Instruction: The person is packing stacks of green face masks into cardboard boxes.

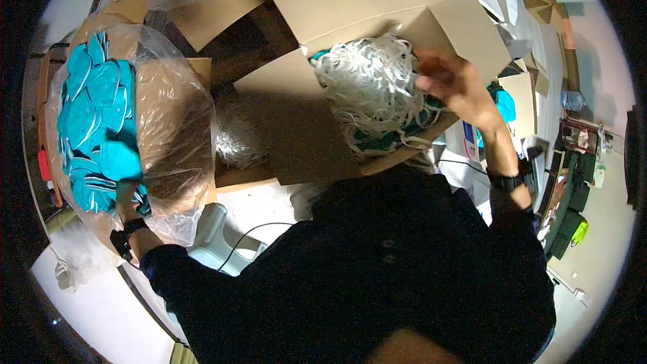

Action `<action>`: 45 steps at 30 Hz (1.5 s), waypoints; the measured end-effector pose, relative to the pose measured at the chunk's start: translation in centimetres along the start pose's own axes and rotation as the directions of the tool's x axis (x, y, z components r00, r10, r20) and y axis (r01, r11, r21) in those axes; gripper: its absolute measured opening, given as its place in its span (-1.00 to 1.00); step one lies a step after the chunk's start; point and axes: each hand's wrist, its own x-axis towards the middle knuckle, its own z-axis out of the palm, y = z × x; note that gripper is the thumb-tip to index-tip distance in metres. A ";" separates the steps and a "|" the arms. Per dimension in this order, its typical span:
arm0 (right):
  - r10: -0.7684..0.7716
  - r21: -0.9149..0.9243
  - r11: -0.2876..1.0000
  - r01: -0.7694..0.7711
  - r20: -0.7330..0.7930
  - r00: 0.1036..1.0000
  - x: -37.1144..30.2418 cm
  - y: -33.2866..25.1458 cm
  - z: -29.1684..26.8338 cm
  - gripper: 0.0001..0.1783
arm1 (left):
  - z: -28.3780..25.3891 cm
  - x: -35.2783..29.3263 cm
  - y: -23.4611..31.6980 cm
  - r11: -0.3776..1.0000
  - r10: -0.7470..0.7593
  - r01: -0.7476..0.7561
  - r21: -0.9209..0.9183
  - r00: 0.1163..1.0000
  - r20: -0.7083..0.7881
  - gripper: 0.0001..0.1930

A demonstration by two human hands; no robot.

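Observation:
My left hand (127, 197) reaches among teal fabric pieces (94, 108) with pale edges, heaped in a clear plastic bag (176, 210). One rounded teal piece (121, 160) covers its fingers, so its grip is hidden. My right hand (458, 91) is over the right side of an open cardboard box (350, 0). Motion smears its fingers, and I cannot make out anything in them. Beside it, inside the box, lies a tangled heap of white straps (374, 81), with teal fabric showing at the heap's edges.
A second heap of white straps (239, 141) sits in shadow left of the open box. Below it are a light blue plastic stool (214, 236) and a dark cable (253, 229). More cartons (519, 104) and teal pieces (504, 104) stand at the right.

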 end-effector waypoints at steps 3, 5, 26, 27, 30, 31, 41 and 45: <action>-0.140 -0.283 0.939 0.193 0.195 0.971 1.5 -1.6 0.6 -0.13 | -3.0 -2.7 3.7 0.999 0.034 -0.030 -0.041 0.996 0.085 -0.60; -0.253 -0.370 0.862 0.348 0.280 0.926 2.2 -2.6 2.4 0.02 | -4.3 -3.6 5.2 0.975 0.223 -0.217 -0.055 0.968 0.120 -0.62; -0.351 -0.556 0.800 0.226 -0.128 0.928 1.4 5.2 -2.8 -0.51 | -9.0 -37.5 33.2 0.369 0.876 -0.920 0.130 0.297 -0.379 -0.81; -0.347 -0.613 0.757 0.227 -0.083 0.934 1.1 5.5 -2.5 -0.51 | -8.5 -38.4 34.3 0.346 0.885 -0.931 0.117 0.282 -0.371 -0.82; -0.334 -0.723 0.626 0.292 0.090 0.938 0.8 5.4 -1.6 -0.44 | -7.9 -39.4 35.9 0.328 0.891 -0.938 0.115 0.267 -0.367 -0.83; -0.318 -0.729 0.602 0.325 0.155 0.935 0.3 5.2 -1.8 -0.39 | -8.0 -38.9 35.9 0.341 0.889 -0.929 0.142 0.270 -0.369 -0.84; -0.428 -0.493 0.778 0.389 0.036 0.903 -2.2 3.0 -2.8 -0.48 | 4.3 -22.7 27.0 0.679 0.733 -0.722 0.132 0.659 -0.169 -0.81; -0.479 -0.548 0.727 0.415 0.030 0.877 -2.6 2.4 -3.4 -0.52 | 8.2 -23.8 24.9 0.725 0.685 -0.688 -0.045 0.726 -0.057 -0.79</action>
